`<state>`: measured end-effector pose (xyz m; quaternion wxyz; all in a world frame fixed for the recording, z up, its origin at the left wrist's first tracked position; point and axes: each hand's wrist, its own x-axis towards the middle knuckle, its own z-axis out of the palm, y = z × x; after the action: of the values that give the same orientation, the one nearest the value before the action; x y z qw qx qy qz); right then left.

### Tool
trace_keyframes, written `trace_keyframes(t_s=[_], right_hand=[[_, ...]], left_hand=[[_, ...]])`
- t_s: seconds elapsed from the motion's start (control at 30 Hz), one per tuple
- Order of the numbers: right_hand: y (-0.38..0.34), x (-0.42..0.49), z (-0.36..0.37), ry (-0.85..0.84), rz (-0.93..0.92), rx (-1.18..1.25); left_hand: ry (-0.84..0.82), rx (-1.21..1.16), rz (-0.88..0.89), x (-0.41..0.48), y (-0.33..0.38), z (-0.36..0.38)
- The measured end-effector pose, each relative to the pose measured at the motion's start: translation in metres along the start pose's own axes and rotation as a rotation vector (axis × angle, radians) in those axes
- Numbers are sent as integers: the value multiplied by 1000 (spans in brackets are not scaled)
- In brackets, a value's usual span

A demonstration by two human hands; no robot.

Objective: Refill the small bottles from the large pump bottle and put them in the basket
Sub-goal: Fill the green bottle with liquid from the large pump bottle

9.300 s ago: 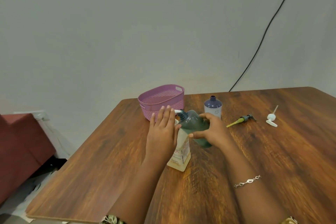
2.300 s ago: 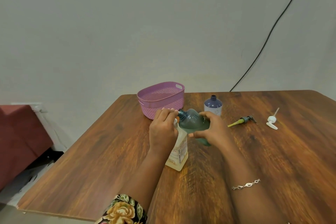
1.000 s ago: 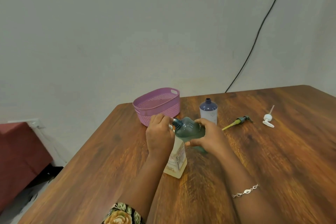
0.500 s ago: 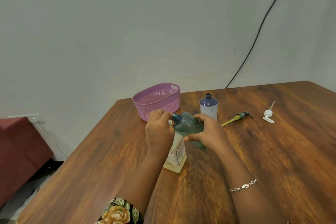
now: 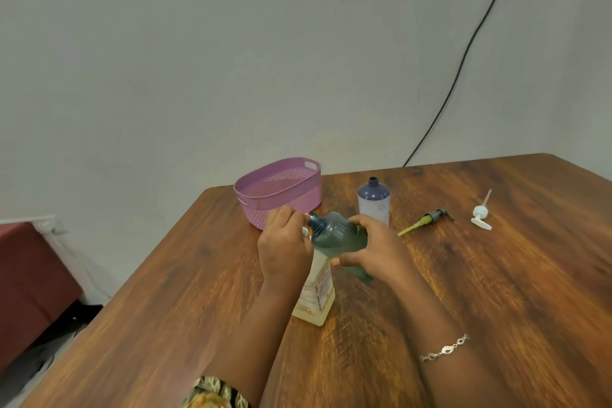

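My left hand (image 5: 284,252) has curled onto the large pump bottle (image 5: 316,295); right hand (image 5: 376,250) grips the tilted green bottle (image 5: 337,235).

Soft, even indoor light; faint shadows, slight blur, wide-angle bending at edges.

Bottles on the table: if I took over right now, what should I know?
Left hand curls over the top of the large pump bottle.
Right hand grips the green bottle, tilted, mouth at the nozzle.
Purple bottle stands uncapped beside the basket; no bottle in it.
Green pump and white pump lie loose on the table.
Left: finish green, fill purple, refit pumps, basket both.
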<state>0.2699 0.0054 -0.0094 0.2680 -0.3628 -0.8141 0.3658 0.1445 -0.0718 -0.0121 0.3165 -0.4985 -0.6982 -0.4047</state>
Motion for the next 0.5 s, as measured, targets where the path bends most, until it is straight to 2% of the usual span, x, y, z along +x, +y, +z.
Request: trace_keyframes(t_s=[0.5], right_hand=[[-1, 0, 1, 17, -19, 11]], left_hand=[[3, 104, 64, 0, -5, 3]])
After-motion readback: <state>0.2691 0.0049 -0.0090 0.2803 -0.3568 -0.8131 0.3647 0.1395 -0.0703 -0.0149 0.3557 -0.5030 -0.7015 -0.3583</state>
